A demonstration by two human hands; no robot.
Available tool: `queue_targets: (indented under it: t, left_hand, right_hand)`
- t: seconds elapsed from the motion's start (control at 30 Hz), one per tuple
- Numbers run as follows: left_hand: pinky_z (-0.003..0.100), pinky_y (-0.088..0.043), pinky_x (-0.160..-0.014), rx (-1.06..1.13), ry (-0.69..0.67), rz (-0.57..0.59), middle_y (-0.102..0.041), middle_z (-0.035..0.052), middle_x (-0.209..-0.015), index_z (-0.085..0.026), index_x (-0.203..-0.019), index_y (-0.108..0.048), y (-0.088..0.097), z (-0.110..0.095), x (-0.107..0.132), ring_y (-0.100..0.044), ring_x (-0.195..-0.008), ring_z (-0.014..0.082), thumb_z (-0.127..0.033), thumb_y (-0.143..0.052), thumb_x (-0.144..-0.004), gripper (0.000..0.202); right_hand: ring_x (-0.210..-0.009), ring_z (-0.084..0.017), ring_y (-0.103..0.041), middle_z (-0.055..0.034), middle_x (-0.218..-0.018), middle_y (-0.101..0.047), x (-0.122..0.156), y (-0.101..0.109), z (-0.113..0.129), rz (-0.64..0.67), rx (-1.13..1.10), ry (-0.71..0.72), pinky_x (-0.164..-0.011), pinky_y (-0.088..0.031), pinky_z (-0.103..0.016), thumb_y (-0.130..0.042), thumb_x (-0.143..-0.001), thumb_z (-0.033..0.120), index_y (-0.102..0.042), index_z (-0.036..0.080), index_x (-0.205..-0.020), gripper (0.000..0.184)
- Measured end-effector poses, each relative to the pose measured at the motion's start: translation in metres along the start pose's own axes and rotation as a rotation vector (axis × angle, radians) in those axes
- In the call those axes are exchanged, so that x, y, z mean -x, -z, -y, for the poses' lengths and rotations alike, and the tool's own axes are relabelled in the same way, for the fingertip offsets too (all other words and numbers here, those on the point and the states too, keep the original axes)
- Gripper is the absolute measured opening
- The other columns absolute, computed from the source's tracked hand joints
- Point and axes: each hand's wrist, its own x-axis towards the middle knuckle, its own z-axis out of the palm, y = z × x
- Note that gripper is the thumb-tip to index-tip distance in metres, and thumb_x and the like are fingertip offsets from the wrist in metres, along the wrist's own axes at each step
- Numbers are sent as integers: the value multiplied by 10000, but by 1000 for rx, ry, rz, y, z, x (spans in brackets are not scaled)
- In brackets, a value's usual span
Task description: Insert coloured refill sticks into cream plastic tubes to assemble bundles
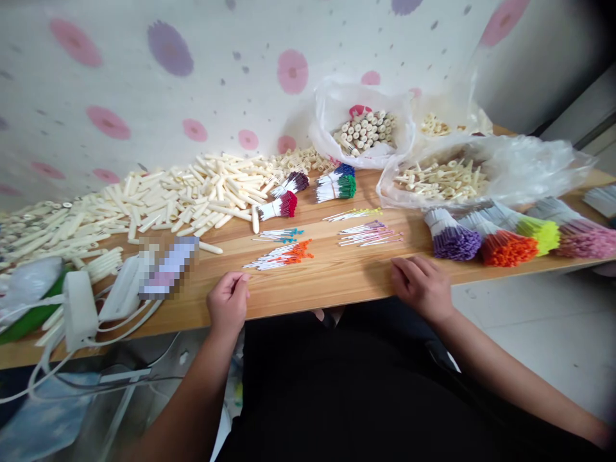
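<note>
My left hand (228,300) rests in a loose fist at the table's front edge, with nothing showing in it. Just beyond it lie loose thin white sticks with orange tips (289,255), like pen refills, and others with blue tips (282,235). My right hand (423,287) is also curled closed on the front edge, no object visible in it. Nearest to it are loose sticks with purple and pink tips (368,234), and behind these, yellow-tipped ones (353,214). Neither hand touches the sticks.
Cream plastic tubes (192,192) are heaped along the wall. Tied bundles with red tips (287,205) and green tips (345,187) stand mid-table; larger bundles, including purple (455,240), line the right. Clear bags (363,131) hold cream parts. A white power strip (79,308) with cables lies left.
</note>
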Motion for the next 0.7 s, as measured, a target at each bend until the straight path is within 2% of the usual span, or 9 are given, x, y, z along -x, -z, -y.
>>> queue_targets:
  t: [0.3, 0.7]
  left_hand:
    - [207, -354, -475, -46, 1, -18, -472, -53, -482, -167, -705, -613, 0, -2, 1, -438, -454, 97, -316, -561, -791, 179]
    - [209, -355, -483, 0, 13, 3, -483, -52, -494, -172, -734, -622, 4, 3, 3, -437, -471, 101, -297, -563, -794, 151]
  right_hand:
    - [-657, -166, -583, -45, -719, -645, 0, 0, 0, 3, -7, 12, -633, -445, -280, -584, -809, 165, -609, 162, -886, 81]
    - [-666, -168, -576, -51, -726, -638, -2, 2, 3, 14, -21, 13, -639, -439, -283, -568, -825, 154, -610, 165, -886, 75]
